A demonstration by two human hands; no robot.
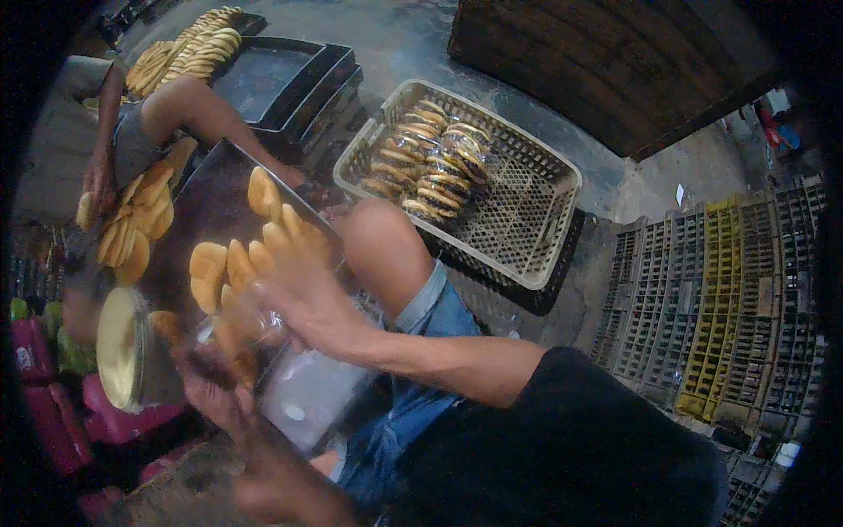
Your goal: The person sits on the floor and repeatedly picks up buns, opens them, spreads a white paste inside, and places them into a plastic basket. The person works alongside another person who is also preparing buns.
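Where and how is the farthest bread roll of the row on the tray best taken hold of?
Probably by its long sides near the far tip, coming from above: the roll is elongated, and that tip looks free, while neighbouring rolls crowd its near end.

Buns (208,263) lie on the tray (215,202), left of the basket (522,189) holding packets (450,184), with crates (694,307) at far right

R hand (297,294) hemmed in: loose buns (208,263) fwd, own knee (386,246) to R; tub (160,378) crowds L hand (215,400). Room over R side of crate (520,202); packed buns (450,180) block L side.
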